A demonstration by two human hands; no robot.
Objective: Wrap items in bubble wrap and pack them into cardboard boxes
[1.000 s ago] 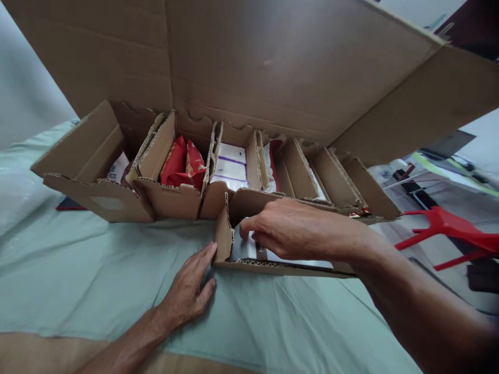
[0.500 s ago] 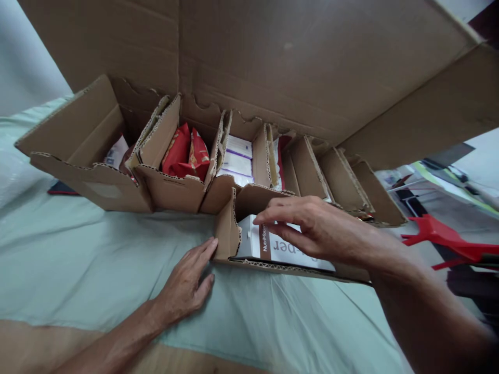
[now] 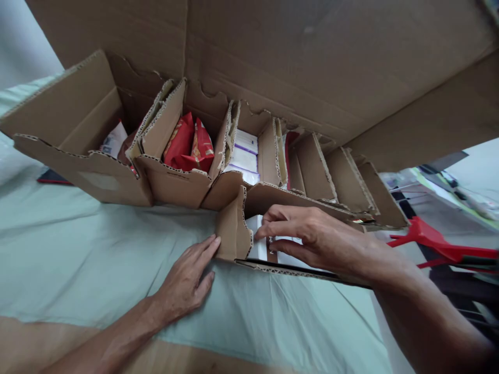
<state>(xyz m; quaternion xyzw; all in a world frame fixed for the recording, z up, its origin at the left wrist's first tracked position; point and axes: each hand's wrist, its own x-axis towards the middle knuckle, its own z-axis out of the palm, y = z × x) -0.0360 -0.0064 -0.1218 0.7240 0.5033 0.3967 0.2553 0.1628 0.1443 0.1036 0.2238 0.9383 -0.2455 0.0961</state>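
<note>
A white box with a brown band (image 3: 272,254) lies in a narrow cardboard tray (image 3: 234,226) in front of me. My right hand (image 3: 300,234) is over the box, fingers bent and tips on its left end, with the thumb lower on its face. The hand covers most of the box's lettering. My left hand (image 3: 191,270) rests on the cloth, palm down and fingers stretched out. Its fingertips touch the lower left corner of the tray. Nothing is in that hand.
Behind the tray runs a row of cardboard compartments (image 3: 175,182). They hold red packets (image 3: 193,145), white packs with purple edges (image 3: 245,156) and a white packet (image 3: 114,139). A tall cardboard flap (image 3: 273,67) rises behind. A red plastic object (image 3: 440,241) stands at the right.
The white box sits deeper in the tray, and less of its lettering shows. My right fingers have bent down onto it. My left hand has barely moved. The view has shifted slightly.
</note>
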